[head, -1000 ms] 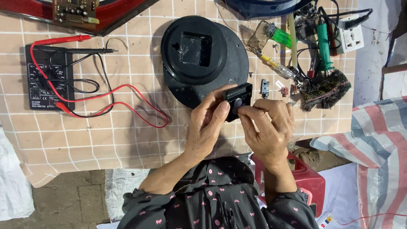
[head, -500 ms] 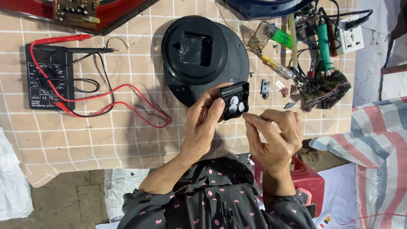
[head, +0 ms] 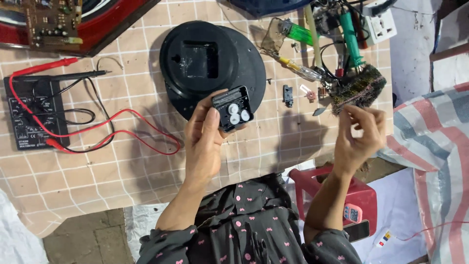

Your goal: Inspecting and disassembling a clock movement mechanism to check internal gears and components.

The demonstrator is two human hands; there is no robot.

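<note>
With our left hand [head: 202, 142] clamped on the small black clock mechanism [head: 232, 108], we should keep it level and steady, open side up, while our right hand [head: 360, 134], well apart, pinches its fingertips together, on what we cannot tell.

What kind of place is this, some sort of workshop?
Most likely a small electronics or clock repair bench. A multimeter with red and black leads lies on the checked table cover, a bare circuit board sits at the top, and the left hand holds a small black clock mechanism.
</note>
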